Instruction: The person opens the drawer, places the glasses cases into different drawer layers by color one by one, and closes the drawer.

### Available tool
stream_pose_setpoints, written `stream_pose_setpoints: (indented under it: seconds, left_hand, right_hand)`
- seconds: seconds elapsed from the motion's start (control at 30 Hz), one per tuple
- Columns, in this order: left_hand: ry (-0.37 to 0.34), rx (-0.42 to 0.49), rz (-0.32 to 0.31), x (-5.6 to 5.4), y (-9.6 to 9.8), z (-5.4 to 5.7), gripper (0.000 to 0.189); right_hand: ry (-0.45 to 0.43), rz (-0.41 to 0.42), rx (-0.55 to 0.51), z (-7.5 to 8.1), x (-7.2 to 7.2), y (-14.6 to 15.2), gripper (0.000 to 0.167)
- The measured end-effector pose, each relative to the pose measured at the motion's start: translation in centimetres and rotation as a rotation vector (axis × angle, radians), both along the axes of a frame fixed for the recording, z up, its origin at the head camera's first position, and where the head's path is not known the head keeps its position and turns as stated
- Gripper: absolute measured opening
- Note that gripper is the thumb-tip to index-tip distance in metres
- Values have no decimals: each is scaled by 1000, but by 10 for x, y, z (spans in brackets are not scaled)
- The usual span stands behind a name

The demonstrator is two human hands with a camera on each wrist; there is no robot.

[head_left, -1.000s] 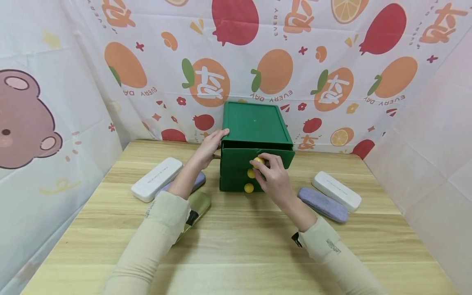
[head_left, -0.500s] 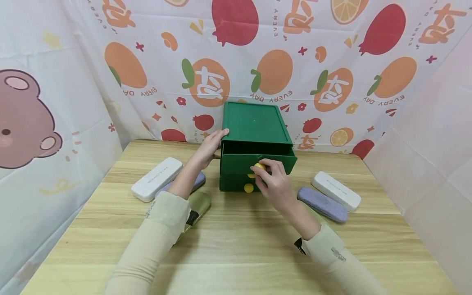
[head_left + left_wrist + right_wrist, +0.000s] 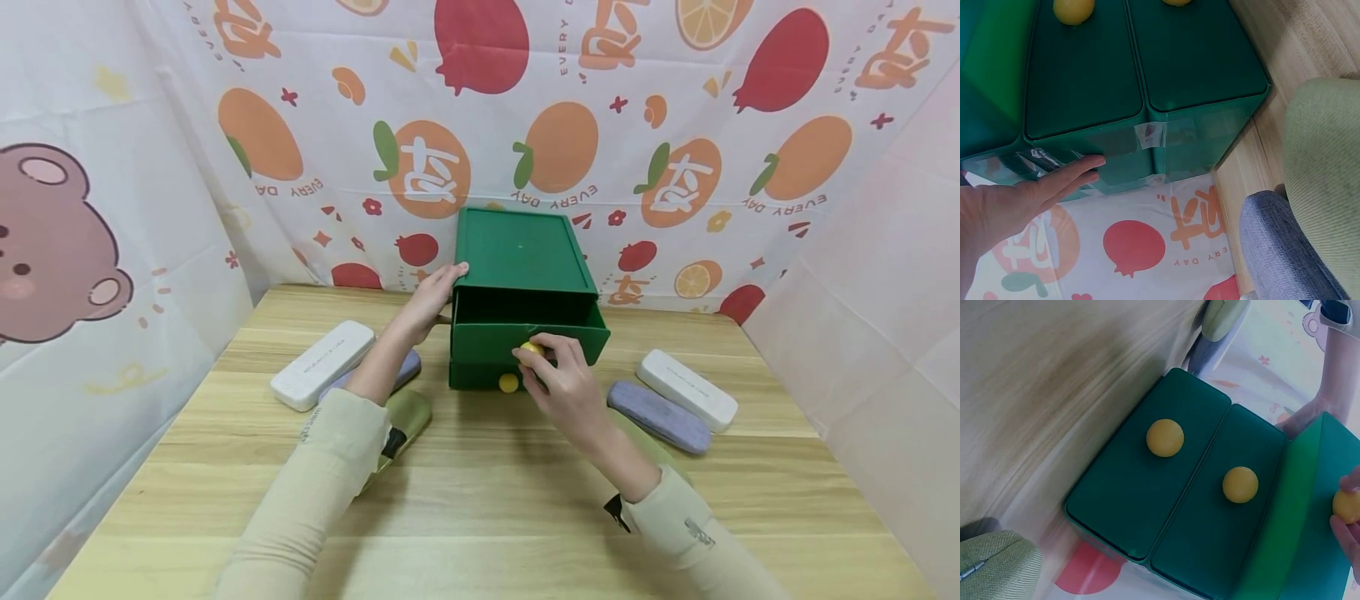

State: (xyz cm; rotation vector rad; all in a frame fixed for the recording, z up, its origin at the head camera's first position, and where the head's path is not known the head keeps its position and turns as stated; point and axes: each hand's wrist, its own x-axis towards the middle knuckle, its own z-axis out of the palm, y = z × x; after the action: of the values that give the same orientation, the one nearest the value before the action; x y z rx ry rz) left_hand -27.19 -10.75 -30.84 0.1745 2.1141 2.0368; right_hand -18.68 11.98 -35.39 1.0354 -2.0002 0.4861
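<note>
A green drawer cabinet (image 3: 521,250) stands against the patterned cloth. Its top drawer (image 3: 483,343) is pulled partway out, and the inside looks dark. My right hand (image 3: 568,385) pinches that drawer's round yellow knob (image 3: 532,351) between thumb and fingers; the right wrist view catches the fingertips around the knob (image 3: 1347,507). Below it, two more drawers carry a middle knob (image 3: 1240,485) and a bottom knob (image 3: 1165,438), both fronts flush. My left hand (image 3: 433,298) rests against the cabinet's left side, its fingers stretched along the taped side in the left wrist view (image 3: 1047,190).
On the left lie a white case (image 3: 322,365), a purple case (image 3: 407,367) and a green case (image 3: 408,414). To the right are another white case (image 3: 687,390), a purple case (image 3: 660,417) and a green case partly under my right forearm. Cloth walls enclose the wooden table (image 3: 480,517).
The top drawer has slid out toward me, widening its opening, as my right hand moved back with the knob. My left hand has stayed against the cabinet's side.
</note>
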Motion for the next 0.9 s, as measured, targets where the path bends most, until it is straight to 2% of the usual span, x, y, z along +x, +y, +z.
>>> stream_pose_setpoints:
  seconds: [0.37,0.9]
  left_hand:
    - [9,-20,17,-4,-1,-4,63]
    - [10,-39,18,-6,1,-5,63]
  right_hand:
    - [37,28,-17,-1,8,-1,23]
    - [32,41,-31,-1,24,2,13]
